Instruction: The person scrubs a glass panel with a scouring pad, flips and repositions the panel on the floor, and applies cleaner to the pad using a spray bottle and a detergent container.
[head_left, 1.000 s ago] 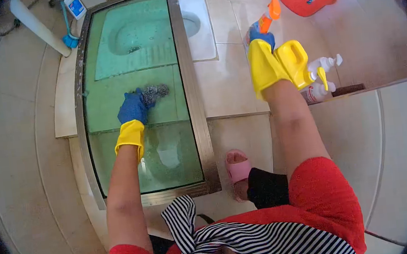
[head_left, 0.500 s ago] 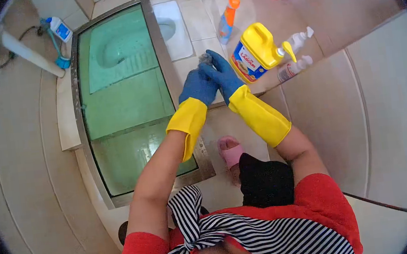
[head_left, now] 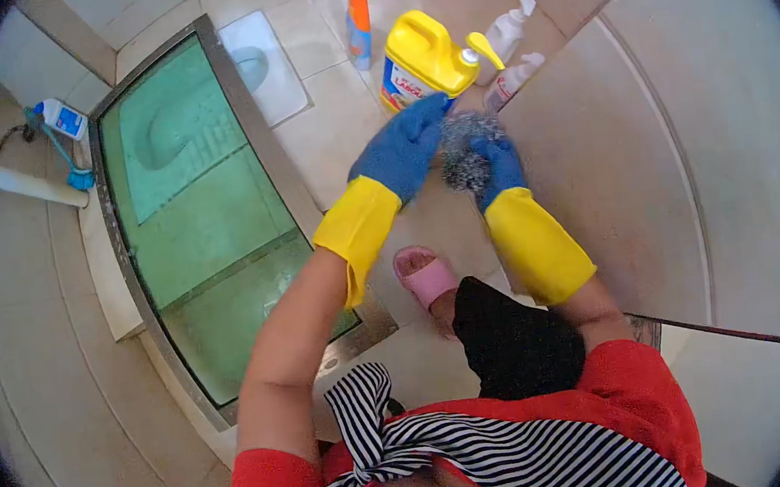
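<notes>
A grey, curly scouring pad (head_left: 467,161) is held in my right hand (head_left: 502,167), which wears a blue glove with a yellow cuff. My left hand (head_left: 402,147), gloved the same way, is beside the pad's left edge with its fingers together; what is inside them, if anything, is hidden. Just behind my hands stands a yellow jug (head_left: 427,54) with a pump top. An orange-topped spray bottle (head_left: 359,20) stands upright to its left. To the left lies a metal-framed glass panel (head_left: 204,196), wet on its surface.
Beyond the panel is a white squat toilet (head_left: 274,85). Two white pump bottles (head_left: 503,37) stand by the right wall. A blue-labelled bottle (head_left: 63,119), a blue brush (head_left: 80,178) and a white pipe (head_left: 22,182) are at the left. A pink slipper (head_left: 430,279) is below my hands.
The spray bottle was released upright on the floor. My hands came together off the glass, and the pad passed to my right hand. The view has shifted rightward.
</notes>
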The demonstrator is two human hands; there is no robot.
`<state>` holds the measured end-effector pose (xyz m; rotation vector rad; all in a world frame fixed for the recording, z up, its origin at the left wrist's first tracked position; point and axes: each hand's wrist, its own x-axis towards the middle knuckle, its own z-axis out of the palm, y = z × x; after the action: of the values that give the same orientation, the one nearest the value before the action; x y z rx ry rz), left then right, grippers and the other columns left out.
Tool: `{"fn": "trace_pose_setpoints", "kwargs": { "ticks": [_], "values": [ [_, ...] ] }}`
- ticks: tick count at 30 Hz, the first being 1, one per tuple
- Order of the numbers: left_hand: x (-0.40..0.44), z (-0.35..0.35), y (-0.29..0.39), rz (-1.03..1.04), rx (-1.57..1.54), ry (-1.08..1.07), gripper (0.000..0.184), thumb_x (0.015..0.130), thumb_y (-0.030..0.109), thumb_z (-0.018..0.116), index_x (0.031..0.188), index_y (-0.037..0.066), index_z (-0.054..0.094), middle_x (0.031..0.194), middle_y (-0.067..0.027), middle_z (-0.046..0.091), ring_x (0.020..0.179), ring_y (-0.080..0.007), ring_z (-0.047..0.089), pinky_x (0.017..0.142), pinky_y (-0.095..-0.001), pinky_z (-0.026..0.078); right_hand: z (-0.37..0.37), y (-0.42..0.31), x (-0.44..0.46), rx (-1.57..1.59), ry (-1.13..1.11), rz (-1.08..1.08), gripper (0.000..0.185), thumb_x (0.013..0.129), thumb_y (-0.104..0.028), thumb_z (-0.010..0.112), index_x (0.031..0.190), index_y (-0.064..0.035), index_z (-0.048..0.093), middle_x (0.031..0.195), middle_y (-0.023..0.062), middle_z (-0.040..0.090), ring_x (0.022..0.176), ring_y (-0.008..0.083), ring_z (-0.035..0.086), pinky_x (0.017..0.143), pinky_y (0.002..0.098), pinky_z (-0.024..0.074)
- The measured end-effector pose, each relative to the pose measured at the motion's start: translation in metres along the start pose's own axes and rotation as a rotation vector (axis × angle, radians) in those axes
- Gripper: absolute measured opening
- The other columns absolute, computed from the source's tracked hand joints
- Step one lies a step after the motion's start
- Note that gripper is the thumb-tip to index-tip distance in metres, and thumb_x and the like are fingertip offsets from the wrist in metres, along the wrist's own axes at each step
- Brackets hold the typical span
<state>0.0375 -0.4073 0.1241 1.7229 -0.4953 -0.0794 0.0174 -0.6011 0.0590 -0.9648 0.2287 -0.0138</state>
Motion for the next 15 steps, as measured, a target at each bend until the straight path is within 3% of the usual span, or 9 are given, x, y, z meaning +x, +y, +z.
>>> {"fn": "trace_pose_setpoints", "kwargs": {
  "ticks": [3,5,6,9,13,15],
  "values": [
    [0.029,-0.013,0.033,0.128,0.414,0.045,0.049,0.092,0.013,0.057,0.139,0.007,0.047,0.132,-0.0215,0.056,0.122,-0.0327,0.055,0.104,-0.0392,0.043,0.014,-0.031,-0.018,-0.086,0.073,-0.222,0.036,0.091,-0.005,0.056,0.126,-0.0008,0.055,0.114,0.0120,0.066,0.099,0.0230,0.066,0.089,0.0361,0.0550],
    [0.056,-0.011,0.034,0.372,0.630,0.093,0.050,0.090,0.011,0.057,0.139,0.008,0.047,0.134,-0.0227,0.053,0.125,-0.0354,0.052,0.106,-0.0402,0.042,0.028,-0.042,-0.021,-0.161,0.197,-0.292,0.035,0.092,-0.005,0.057,0.126,-0.0014,0.056,0.118,0.0120,0.064,0.102,0.0226,0.065,0.090,0.0362,0.0549],
    [0.070,-0.008,0.034,0.495,0.735,0.120,0.051,0.089,0.010,0.057,0.139,0.008,0.047,0.135,-0.0233,0.052,0.126,-0.0367,0.050,0.106,-0.0407,0.041,0.032,-0.043,-0.019,-0.112,0.185,-0.302,0.034,0.092,-0.005,0.057,0.127,-0.0023,0.056,0.119,0.0121,0.064,0.103,0.0224,0.065,0.090,0.0361,0.0549],
    [0.106,0.003,0.046,0.602,0.922,0.067,0.054,0.087,0.008,0.058,0.139,0.009,0.047,0.140,-0.0231,0.049,0.129,-0.0367,0.047,0.107,-0.0403,0.040,0.045,-0.047,-0.007,0.028,0.146,-0.300,0.034,0.095,-0.005,0.055,0.128,-0.0047,0.056,0.122,0.0118,0.062,0.104,0.0223,0.064,0.090,0.0359,0.0552],
    [0.126,0.015,0.030,0.496,0.682,-0.125,0.038,0.096,0.012,0.045,0.133,0.007,0.053,0.145,-0.0177,0.046,0.132,-0.0341,0.046,0.111,-0.0375,0.037,0.058,-0.052,-0.004,0.153,0.128,-0.253,0.036,0.095,-0.006,0.053,0.132,-0.0069,0.053,0.126,0.0114,0.061,0.107,0.0237,0.064,0.091,0.0370,0.0550],
    [0.126,0.019,0.022,0.522,0.667,-0.095,0.037,0.098,0.014,0.042,0.133,0.006,0.053,0.145,-0.0168,0.046,0.133,-0.0329,0.046,0.112,-0.0364,0.036,0.057,-0.053,-0.003,0.179,0.138,-0.221,0.039,0.095,-0.006,0.052,0.135,-0.0079,0.051,0.129,0.0118,0.059,0.111,0.0250,0.062,0.093,0.0383,0.0545]
  ]
}}
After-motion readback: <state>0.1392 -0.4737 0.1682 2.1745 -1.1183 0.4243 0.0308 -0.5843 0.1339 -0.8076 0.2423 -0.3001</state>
